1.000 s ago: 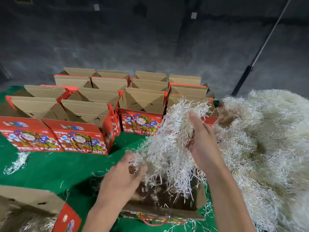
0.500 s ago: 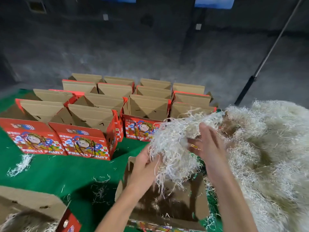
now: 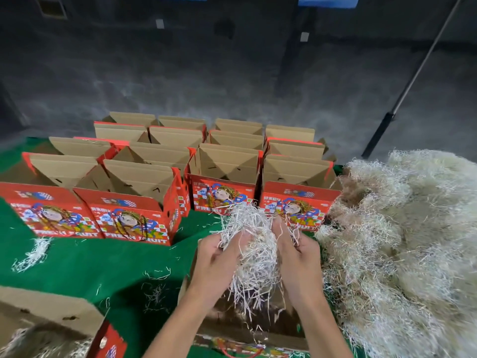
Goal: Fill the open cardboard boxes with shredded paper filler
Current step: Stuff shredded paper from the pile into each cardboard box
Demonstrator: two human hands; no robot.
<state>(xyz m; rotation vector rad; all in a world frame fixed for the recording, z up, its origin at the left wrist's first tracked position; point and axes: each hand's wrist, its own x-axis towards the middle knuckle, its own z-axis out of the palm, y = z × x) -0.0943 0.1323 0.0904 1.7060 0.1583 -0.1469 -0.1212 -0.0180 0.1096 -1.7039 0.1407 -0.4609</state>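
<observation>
Both of my hands cup one clump of white shredded paper filler [image 3: 254,248]: my left hand [image 3: 219,262] curls round its left side, my right hand [image 3: 296,257] round its right, fingers bent into the strands. Clump position: held directly above the open brown cardboard box with a red printed front [image 3: 260,329] that stands nearest me, loose strands trailing down into its mouth. Interior of that box: dark, with only a few strands showing, so I judge it barely filled.

Step in hand, as I judge it: lowering the clump into this box. To do it well, I should keep both palms closed under the mass until it is inside the walls, then spread the fingers and press lightly so the filler settles evenly into the corners rather than mounding in the middle. Trailing strands may snag on the box flaps or spill onto the green cloth table cover [image 3: 85,259], where stray shreds already lie.

To the right, touching the table edge region, lies the large heap of pale shredded paper [image 3: 402,241], my supply. Beyond, rows of open red-and-brown fruit boxes [image 3: 224,166] appear unfilled. At lower left, another open box holding filler [image 3: 49,329] stands near me.
</observation>
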